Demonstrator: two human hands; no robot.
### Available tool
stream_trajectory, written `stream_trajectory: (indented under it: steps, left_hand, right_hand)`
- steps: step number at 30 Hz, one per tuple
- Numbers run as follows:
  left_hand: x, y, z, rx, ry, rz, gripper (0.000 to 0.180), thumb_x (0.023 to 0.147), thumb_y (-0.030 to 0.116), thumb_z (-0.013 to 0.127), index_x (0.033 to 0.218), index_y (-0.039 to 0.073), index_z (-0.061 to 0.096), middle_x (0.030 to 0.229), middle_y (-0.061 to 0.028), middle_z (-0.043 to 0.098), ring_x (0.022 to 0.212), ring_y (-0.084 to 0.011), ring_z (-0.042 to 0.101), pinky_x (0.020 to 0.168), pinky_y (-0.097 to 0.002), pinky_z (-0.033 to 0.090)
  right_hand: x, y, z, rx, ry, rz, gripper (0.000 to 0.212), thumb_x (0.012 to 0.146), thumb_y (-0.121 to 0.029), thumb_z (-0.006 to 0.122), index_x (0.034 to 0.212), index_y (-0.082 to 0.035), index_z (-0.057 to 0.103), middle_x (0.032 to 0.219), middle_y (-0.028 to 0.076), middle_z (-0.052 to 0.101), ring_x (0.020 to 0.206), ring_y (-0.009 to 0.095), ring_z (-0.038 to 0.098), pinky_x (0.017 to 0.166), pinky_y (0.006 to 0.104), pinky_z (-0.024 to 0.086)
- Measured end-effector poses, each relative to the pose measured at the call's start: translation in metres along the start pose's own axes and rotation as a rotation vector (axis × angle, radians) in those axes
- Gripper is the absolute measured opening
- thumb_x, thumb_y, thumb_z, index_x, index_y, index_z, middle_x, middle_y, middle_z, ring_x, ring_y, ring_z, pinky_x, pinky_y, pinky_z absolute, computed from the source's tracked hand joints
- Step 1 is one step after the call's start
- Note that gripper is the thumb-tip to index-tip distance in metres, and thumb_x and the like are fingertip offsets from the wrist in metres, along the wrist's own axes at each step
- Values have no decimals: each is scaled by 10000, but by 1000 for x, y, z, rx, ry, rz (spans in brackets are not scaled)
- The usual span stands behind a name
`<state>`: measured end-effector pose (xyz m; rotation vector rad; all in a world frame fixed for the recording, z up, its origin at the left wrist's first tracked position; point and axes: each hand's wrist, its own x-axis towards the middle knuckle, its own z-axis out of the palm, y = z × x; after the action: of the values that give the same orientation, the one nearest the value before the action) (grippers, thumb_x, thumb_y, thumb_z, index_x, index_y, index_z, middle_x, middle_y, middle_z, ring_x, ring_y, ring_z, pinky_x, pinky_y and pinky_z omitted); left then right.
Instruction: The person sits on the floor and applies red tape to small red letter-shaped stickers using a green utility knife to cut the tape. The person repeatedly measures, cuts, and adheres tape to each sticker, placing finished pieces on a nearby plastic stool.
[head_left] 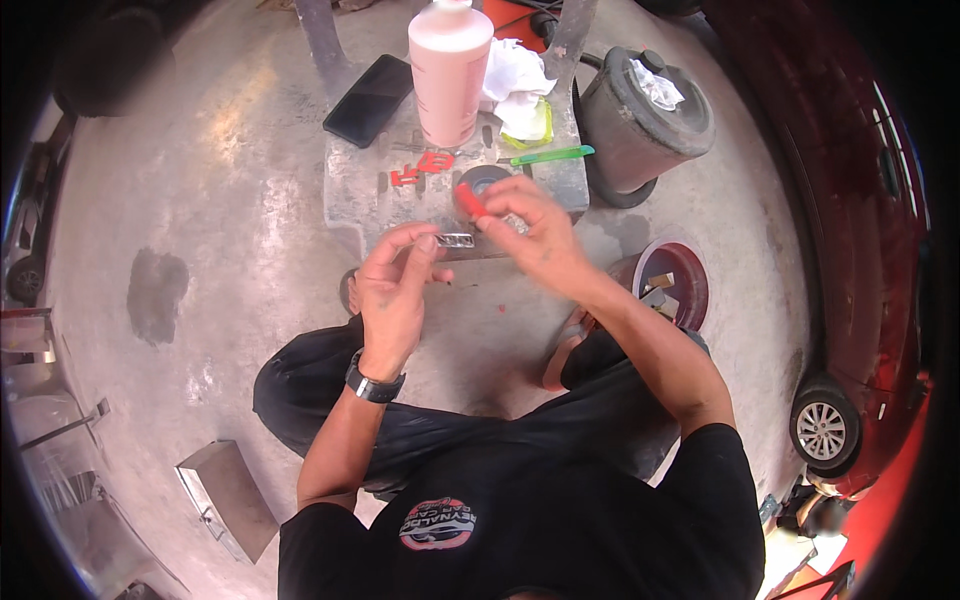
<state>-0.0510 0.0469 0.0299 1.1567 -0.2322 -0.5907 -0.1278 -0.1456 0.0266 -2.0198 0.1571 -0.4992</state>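
Observation:
My left hand (pixel 392 290), with a watch on its wrist, pinches a small shiny silver strip (pixel 455 241) between thumb and fingers. To its right, my right hand (pixel 532 232) is slightly blurred and grips a small red piece (pixel 469 200) whose kind I cannot make out. Behind that piece lies a dark roll of tape (pixel 487 178), partly hidden by the fingers. Beyond my hands, small cut red pieces (pixel 435 162) rest on a worn grey plastic chair (pixel 350 195). A green utility knife (pixel 553 155) lies on the chair to their right.
A pink bottle (pixel 449 80) stands toward the back of the chair, between a black phone (pixel 369 101) and a crumpled white cloth (pixel 515 78). At right are a lidded grey bin (pixel 640 125) and a round red tub (pixel 690 265). A metal box (pixel 232 495) sits lower left; a dark red car (pixel 780 120) stands far right.

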Motion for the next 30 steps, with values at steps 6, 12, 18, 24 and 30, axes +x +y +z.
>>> stream_trajectory:
  steps: [6, 12, 18, 24, 30]
  left_hand:
    - [-1, -23, 7, 425, 87, 358, 191, 1000, 36, 671, 1180, -20, 697, 1014, -91, 725, 825, -146, 718, 704, -240, 584]
    - [-6, -21, 27, 712, -54, 632, 214, 943, -17, 717, 1156, -1, 740, 1030, -102, 761, 917, -133, 728, 799, -292, 579]
    - [-13, -43, 31, 153, -93, 154, 331, 986, -18, 664, 1299, -33, 557, 1095, -154, 743, 941, -175, 737, 866, -286, 586]
    - [-14, -37, 35, 74, -130, 30, 551, 1001, -36, 629, 1457, -4, 322, 1060, -171, 735, 941, -193, 741, 877, -299, 593]
    - [-12, -38, 31, 113, -155, 32, 438, 1017, -15, 612, 1425, -35, 454, 1037, -148, 738, 923, -172, 736, 849, -283, 597]
  right_hand:
    - [-4, -6, -4, 192, -97, 330, 154, 1000, -136, 677, 1065, -3, 721, 1000, 19, 696, 970, 105, 630, 911, 291, 497]
    - [-11, 0, -4, 580, -71, 444, 155, 1029, -135, 646, 1060, 5, 703, 977, -5, 702, 873, 60, 632, 788, 251, 528]
    - [-11, -6, -8, 583, -61, 452, 155, 1033, -123, 635, 1072, 17, 690, 949, 7, 689, 848, 72, 630, 752, 245, 526]
    - [-12, 1, -10, 629, -77, 476, 177, 1033, -136, 631, 1093, 22, 685, 934, 8, 682, 817, 75, 616, 733, 256, 518]
    - [-11, -1, -11, 613, -72, 488, 206, 1040, -164, 625, 1117, 13, 696, 969, 6, 692, 862, 74, 617, 780, 259, 516]
